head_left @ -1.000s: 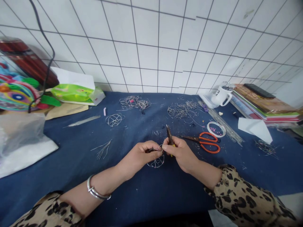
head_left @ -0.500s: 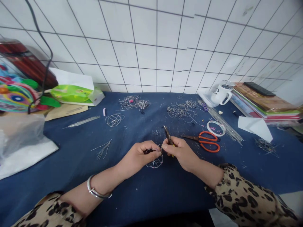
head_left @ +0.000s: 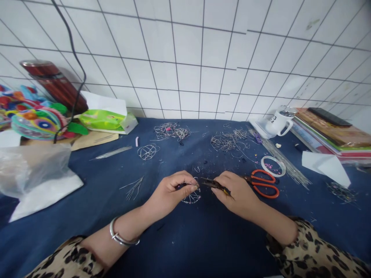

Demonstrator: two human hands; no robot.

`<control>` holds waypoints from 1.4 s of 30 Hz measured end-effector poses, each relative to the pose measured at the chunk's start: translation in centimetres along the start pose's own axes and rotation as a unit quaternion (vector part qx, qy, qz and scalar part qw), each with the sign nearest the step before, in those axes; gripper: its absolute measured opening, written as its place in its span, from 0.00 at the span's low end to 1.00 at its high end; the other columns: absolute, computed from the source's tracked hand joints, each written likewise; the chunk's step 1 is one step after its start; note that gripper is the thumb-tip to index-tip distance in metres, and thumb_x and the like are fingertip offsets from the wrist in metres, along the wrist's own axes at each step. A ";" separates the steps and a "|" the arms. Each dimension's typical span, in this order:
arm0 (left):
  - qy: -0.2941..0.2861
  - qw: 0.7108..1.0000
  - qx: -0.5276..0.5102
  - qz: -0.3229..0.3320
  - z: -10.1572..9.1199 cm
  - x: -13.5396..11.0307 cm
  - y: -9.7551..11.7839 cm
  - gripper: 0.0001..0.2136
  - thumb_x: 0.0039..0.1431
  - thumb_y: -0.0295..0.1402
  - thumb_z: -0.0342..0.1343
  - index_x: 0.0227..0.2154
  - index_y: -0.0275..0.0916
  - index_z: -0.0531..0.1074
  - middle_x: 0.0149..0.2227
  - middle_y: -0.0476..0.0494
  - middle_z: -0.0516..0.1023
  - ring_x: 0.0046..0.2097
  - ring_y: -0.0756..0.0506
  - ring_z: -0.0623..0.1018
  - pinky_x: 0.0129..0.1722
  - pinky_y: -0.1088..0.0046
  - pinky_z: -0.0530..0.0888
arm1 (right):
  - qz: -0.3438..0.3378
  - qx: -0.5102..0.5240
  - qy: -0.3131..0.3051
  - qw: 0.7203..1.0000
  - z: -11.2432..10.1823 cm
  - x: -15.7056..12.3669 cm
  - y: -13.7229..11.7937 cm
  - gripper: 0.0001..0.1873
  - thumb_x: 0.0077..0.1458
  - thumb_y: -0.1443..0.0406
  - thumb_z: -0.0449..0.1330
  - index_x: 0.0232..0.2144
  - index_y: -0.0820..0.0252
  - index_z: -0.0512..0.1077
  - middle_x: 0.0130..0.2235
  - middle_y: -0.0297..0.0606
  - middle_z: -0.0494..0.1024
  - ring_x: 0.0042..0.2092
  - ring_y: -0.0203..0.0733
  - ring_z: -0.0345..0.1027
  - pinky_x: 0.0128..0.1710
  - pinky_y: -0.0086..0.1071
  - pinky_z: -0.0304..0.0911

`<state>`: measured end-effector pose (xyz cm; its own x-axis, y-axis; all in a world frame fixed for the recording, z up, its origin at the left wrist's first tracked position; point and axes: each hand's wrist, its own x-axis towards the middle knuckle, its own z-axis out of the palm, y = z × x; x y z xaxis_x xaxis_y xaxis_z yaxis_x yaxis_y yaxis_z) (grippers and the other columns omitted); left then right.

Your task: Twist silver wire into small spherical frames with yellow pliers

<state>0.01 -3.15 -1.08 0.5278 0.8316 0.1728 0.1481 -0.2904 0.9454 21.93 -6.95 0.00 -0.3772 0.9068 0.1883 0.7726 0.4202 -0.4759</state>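
Note:
Between the thumb and fingers of my left hand (head_left: 176, 190) is a small round wire frame (head_left: 191, 198) with pink beads on it; its upper part is hidden behind the fingers. My right hand (head_left: 236, 193) is closed around a pair of pliers (head_left: 216, 184) with dark jaws and a bit of yellow on the handle. The jaws point left, close to the wire at my left fingertips; whether they touch it I cannot tell. Just right of my right hand lie orange-handled scissors (head_left: 265, 184), their blades partly hidden by the hand.
Wire tangles (head_left: 228, 139) and a round wire frame (head_left: 148, 151) lie farther back on the blue cloth (head_left: 162, 239). At right are a ring-shaped dish (head_left: 273, 166) with pink beads, straight wires (head_left: 286, 162), and a white mug (head_left: 279, 122). A plastic bag (head_left: 43, 173) lies left.
My right hand has drawn slightly right and turned the pliers from pointing up and away to pointing left at the wire frame. The view has shifted a little left.

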 end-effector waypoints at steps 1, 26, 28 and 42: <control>-0.003 1.000 0.005 0.001 -0.1 0.0 0.0 0.05 0.56 0.31 0.55 0.31 0.36 0.74 0.31 0.46 0.71 0.32 0.50 0.70 0.33 0.74 0.66 | 0.001 -0.014 -0.005 1.000 0.1 0.0 0.2 0.08 0.56 0.63 0.52 0.33 0.58 0.69 0.32 0.39 0.69 0.36 0.40 0.62 0.38 0.35 0.56; -0.048 0.994 0.093 0.012 -0.1 0.2 -0.5 0.05 0.57 0.29 0.52 0.29 0.35 0.71 0.30 0.47 0.71 0.33 0.50 0.70 0.35 0.73 0.66 | -0.045 -0.188 0.003 0.981 1.7 -0.5 1.0 0.09 0.56 0.62 0.50 0.31 0.59 0.69 0.30 0.38 0.66 0.34 0.39 0.59 0.36 0.32 0.53; -0.046 0.994 0.101 0.006 -0.1 0.2 -0.4 0.05 0.57 0.28 0.52 0.29 0.35 0.71 0.30 0.47 0.70 0.32 0.50 0.70 0.34 0.73 0.66 | -0.045 -0.195 0.001 0.980 1.7 -0.5 1.1 0.10 0.56 0.62 0.50 0.31 0.59 0.69 0.29 0.38 0.66 0.34 0.39 0.59 0.36 0.32 0.53; -0.052 0.993 0.109 -0.015 -0.2 0.1 -0.4 0.05 0.57 0.30 0.51 0.29 0.35 0.70 0.29 0.48 0.70 0.32 0.50 0.70 0.33 0.74 0.66 | -0.042 -0.247 0.003 0.968 1.9 -0.7 0.8 0.08 0.56 0.62 0.50 0.30 0.58 0.66 0.29 0.37 0.65 0.32 0.38 0.57 0.33 0.31 0.49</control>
<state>-0.10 -2.84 -1.41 0.6025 0.7913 0.1042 0.3367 -0.3704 0.8657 21.79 -7.29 -2.15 -0.4479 0.8681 0.2142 0.8896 0.4567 0.0094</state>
